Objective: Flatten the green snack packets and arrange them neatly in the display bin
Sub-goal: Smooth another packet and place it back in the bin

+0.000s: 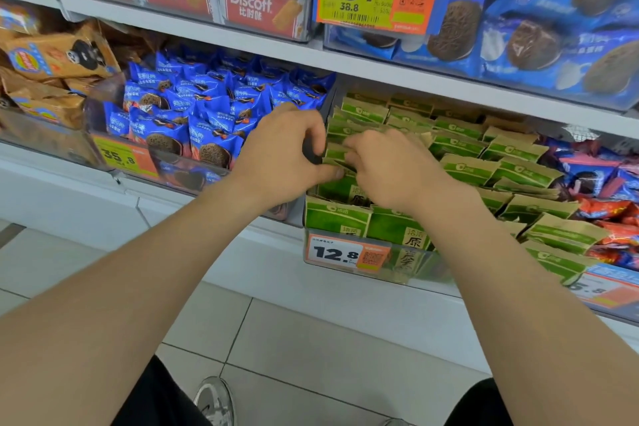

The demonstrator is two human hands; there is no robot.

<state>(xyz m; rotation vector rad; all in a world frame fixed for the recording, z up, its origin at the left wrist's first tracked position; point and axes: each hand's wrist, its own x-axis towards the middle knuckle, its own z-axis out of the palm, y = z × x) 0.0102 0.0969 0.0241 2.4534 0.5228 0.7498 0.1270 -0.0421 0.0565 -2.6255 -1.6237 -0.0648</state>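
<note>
- Step in hand: flattening one packet at the left end of the display bin point(436, 274), with the arranging of the rest, as I judge it, only partly done
- The left hand point(283, 156) has its fingers curled and its thumb pressed in toward the held packet point(334, 151); it appears to pinch that packet's left edge, though the black divider just behind the knuckles hides part of the grip
- The right hand point(390, 169) is closed too, fingers folded down over the same packet's top from its 3 o'clock side; the two hands sit nearly touching, with the packet between them
- The held packet stands in the bin's left rear part, at about 12 o'clock from the 12.8 price tag point(337, 252) on the clear front wall
- The other green snack packets point(463, 169) spread from the hands toward 2, 3 and 4 o'clock; those at the front left stand upright in a row, while those farther right lean and overlap at mixed angles
- Next move, in my view: press the air out and crease the top flat, then seat the packet upright against its neighbours without knocking the front row forward
- After that the loose ones toward 3 and 4 o'clock look to need the same treatment
- Blue biscuit packs point(193, 104) fill the next bin at the hands' 10 o'clock, and red and blue packs point(608, 183) lie past the green ones at 3 o'clock; neither belongs in this bin
</note>
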